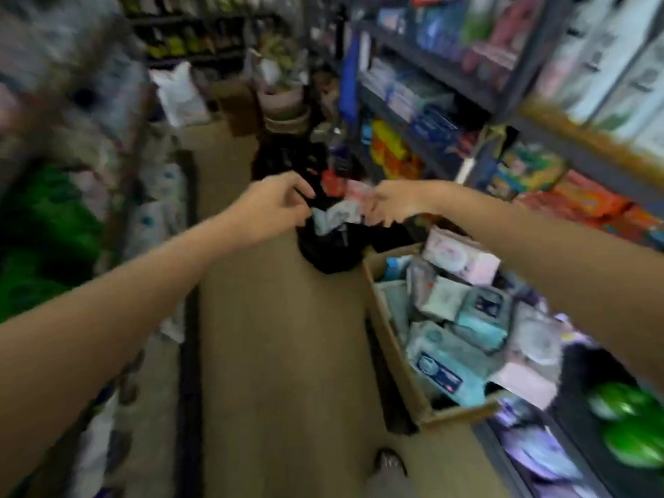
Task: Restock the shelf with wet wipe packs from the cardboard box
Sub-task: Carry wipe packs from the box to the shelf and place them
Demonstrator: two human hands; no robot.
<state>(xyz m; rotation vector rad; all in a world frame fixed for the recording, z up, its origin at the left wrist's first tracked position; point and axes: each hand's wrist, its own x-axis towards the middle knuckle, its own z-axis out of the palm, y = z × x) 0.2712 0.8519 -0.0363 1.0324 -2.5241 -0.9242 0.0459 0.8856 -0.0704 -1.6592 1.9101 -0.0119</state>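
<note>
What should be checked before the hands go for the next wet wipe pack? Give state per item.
1. Open brown cardboard box within reach, low on the right: ok.
2. Pale blue and pink wet wipe packs left in the box: ok, many.
3. Left hand free: cannot tell, fingers curled at a pale item above the black bag, frame blurred.
4. Right hand free: cannot tell, same blur.
5. Free slot on the dark metal shelf: cannot tell, visible levels look full.
6. Tan floor passable: ok.
</note>
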